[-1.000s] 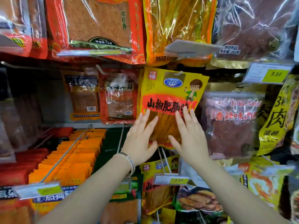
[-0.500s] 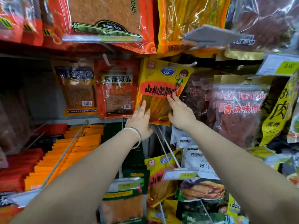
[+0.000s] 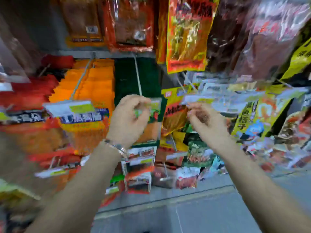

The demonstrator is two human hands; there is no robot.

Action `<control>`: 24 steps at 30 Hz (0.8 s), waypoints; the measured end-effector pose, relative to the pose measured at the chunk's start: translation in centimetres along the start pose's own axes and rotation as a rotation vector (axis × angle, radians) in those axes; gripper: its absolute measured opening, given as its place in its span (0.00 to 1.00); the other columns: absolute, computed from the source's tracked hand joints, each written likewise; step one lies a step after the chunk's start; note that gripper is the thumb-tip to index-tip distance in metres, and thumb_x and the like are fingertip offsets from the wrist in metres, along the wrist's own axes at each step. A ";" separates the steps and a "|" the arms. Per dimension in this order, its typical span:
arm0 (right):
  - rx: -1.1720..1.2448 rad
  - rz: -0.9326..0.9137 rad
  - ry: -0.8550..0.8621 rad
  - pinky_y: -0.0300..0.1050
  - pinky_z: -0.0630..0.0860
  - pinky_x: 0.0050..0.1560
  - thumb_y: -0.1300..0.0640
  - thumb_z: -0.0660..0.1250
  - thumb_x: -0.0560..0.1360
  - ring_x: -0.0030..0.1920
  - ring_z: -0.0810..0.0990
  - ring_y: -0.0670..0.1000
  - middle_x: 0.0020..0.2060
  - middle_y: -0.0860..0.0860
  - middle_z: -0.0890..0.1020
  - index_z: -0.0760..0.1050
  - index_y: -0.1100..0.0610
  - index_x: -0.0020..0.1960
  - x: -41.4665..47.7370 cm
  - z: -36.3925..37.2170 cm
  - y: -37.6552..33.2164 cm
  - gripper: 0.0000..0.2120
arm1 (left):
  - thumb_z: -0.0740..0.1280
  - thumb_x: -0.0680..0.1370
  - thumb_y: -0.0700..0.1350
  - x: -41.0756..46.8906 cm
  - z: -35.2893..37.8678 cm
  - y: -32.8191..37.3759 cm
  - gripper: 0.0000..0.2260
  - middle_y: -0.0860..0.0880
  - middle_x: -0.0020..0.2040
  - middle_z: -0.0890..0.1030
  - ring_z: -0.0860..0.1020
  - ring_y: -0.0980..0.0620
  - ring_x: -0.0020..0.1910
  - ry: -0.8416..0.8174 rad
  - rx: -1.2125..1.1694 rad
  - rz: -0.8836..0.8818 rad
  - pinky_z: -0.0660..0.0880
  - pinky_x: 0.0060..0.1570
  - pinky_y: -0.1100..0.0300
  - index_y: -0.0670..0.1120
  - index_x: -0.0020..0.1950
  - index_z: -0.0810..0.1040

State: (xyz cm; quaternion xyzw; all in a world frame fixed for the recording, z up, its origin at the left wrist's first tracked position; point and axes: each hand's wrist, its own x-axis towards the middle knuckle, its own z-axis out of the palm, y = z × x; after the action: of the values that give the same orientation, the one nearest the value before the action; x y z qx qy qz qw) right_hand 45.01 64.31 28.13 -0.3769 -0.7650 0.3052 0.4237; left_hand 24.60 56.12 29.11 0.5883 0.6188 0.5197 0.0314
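Note:
The view is motion-blurred. The yellow and red snack packet (image 3: 186, 36) hangs on its hook at the top centre, with no hand on it. My left hand (image 3: 129, 120), with a bracelet on the wrist, is lower down in front of a green packet (image 3: 155, 115). Its fingers are loosely curled and I see nothing in them. My right hand (image 3: 203, 121) hovers beside it, fingers also loosely curled and holding nothing. It is just in front of a lower yellow packet (image 3: 173, 111) and its price tag (image 3: 195, 99).
Rows of orange packets (image 3: 94, 81) and red packets (image 3: 28, 93) hang on hooks to the left, behind a price tag (image 3: 74, 108). More packets crowd the right side and the lower hooks. Grey floor (image 3: 202, 207) shows below the rack.
Both hands have let go of the yellow packet and dropped down to the lower row of hooks. The camera has tilted downward, and the floor has come into view.

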 end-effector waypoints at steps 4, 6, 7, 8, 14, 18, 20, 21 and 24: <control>0.038 0.220 -0.221 0.30 0.69 0.40 0.67 0.65 0.76 0.34 0.75 0.36 0.37 0.41 0.77 0.75 0.54 0.54 -10.5 4.1 3.6 0.10 | 0.64 0.74 0.43 -14.1 0.1 -4.5 0.09 0.50 0.51 0.78 0.76 0.55 0.50 -0.123 0.125 -0.327 0.73 0.52 0.60 0.44 0.52 0.80; 0.028 0.343 -0.328 0.27 0.68 0.38 0.71 0.64 0.75 0.33 0.75 0.35 0.36 0.47 0.76 0.75 0.62 0.54 -15.6 5.8 5.0 0.10 | 0.64 0.76 0.39 -21.3 0.1 -6.4 0.09 0.47 0.49 0.77 0.76 0.48 0.45 -0.280 0.133 -0.617 0.75 0.46 0.55 0.39 0.55 0.79; 0.021 0.407 -0.388 0.27 0.68 0.37 0.71 0.63 0.75 0.32 0.74 0.38 0.35 0.49 0.75 0.75 0.65 0.54 -18.1 6.7 5.7 0.10 | 0.64 0.77 0.39 -24.9 0.0 -7.1 0.09 0.46 0.48 0.76 0.77 0.46 0.44 -0.378 0.131 -0.777 0.74 0.46 0.55 0.39 0.56 0.78; 0.011 0.480 -0.462 0.30 0.70 0.39 0.70 0.63 0.75 0.33 0.74 0.40 0.35 0.51 0.75 0.75 0.65 0.56 -20.6 7.5 6.3 0.10 | 0.64 0.77 0.40 -28.6 -0.1 -7.3 0.10 0.45 0.51 0.76 0.77 0.45 0.49 -0.452 0.148 -0.931 0.74 0.49 0.55 0.41 0.57 0.77; -0.064 0.826 -0.835 0.41 0.75 0.44 0.68 0.63 0.76 0.38 0.75 0.53 0.41 0.55 0.77 0.72 0.67 0.59 -34.6 11.7 8.4 0.12 | 0.64 0.77 0.43 -49.0 -2.8 -4.0 0.09 0.43 0.54 0.81 0.76 0.48 0.50 -0.553 0.130 -1.463 0.69 0.50 0.62 0.43 0.54 0.80; -0.214 0.917 -1.174 0.50 0.73 0.58 0.60 0.64 0.77 0.53 0.78 0.56 0.52 0.59 0.80 0.75 0.60 0.57 -41.1 13.4 7.9 0.09 | 0.63 0.77 0.40 -54.3 -7.0 -4.0 0.07 0.41 0.48 0.82 0.78 0.47 0.44 -0.173 -0.013 -1.678 0.75 0.52 0.54 0.43 0.47 0.81; -0.320 0.858 -1.347 0.49 0.73 0.53 0.56 0.61 0.78 0.50 0.77 0.56 0.48 0.58 0.79 0.76 0.59 0.51 -42.4 14.7 7.0 0.08 | 0.64 0.77 0.40 -56.0 -9.3 -4.7 0.06 0.41 0.47 0.82 0.78 0.46 0.43 0.025 -0.088 -1.775 0.76 0.52 0.52 0.44 0.49 0.80; -0.374 0.806 -1.411 0.49 0.73 0.52 0.56 0.60 0.78 0.50 0.77 0.58 0.47 0.58 0.79 0.77 0.60 0.50 -42.6 15.7 6.4 0.10 | 0.64 0.77 0.41 -57.1 -10.3 -5.2 0.05 0.41 0.48 0.82 0.78 0.45 0.43 0.049 -0.105 -1.808 0.77 0.53 0.51 0.44 0.49 0.80; -0.422 0.726 -1.452 0.49 0.74 0.49 0.58 0.60 0.78 0.50 0.78 0.61 0.50 0.62 0.79 0.77 0.65 0.52 -42.1 20.1 4.3 0.11 | 0.64 0.77 0.42 -60.2 -13.4 -6.9 0.06 0.41 0.47 0.82 0.78 0.43 0.47 -0.002 -0.081 -1.851 0.75 0.53 0.54 0.46 0.44 0.80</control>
State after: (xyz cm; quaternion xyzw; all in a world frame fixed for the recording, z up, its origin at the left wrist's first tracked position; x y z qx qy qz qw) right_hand 43.72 28.48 -1.98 -0.3808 -0.7200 0.4399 -0.3781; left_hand 29.53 3.76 -3.90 -0.1416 0.8234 0.3081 0.4551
